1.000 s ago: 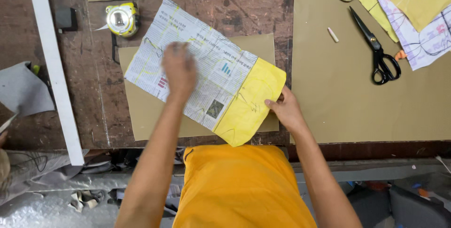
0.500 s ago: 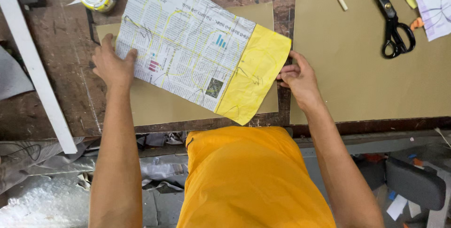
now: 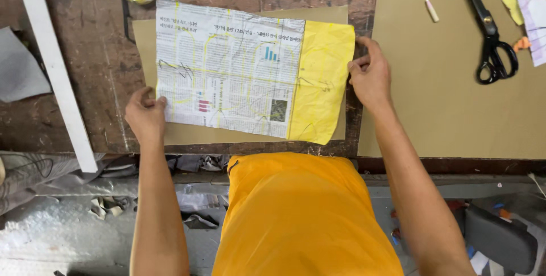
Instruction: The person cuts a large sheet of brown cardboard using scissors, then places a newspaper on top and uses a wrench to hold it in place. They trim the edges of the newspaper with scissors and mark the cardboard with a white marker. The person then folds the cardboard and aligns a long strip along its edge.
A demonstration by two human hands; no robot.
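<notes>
Newspaper pattern [image 3: 233, 68] on brown card [image 3: 187, 133]

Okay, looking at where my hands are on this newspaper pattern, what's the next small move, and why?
Probably press the newspaper pattern flat on the brown card beneath. The left hand pinches its lower left corner and the right hand holds the yellow end. It lies nearly square to the card, but the yellow end is creased and runs a little past the card's right edge.

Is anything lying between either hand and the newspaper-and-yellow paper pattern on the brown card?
Nothing visible. The left hand touches the newspaper-and-yellow paper pattern at its lower left corner, and the right hand meets its yellow right edge. The black scissors lie apart, farther right.
</notes>
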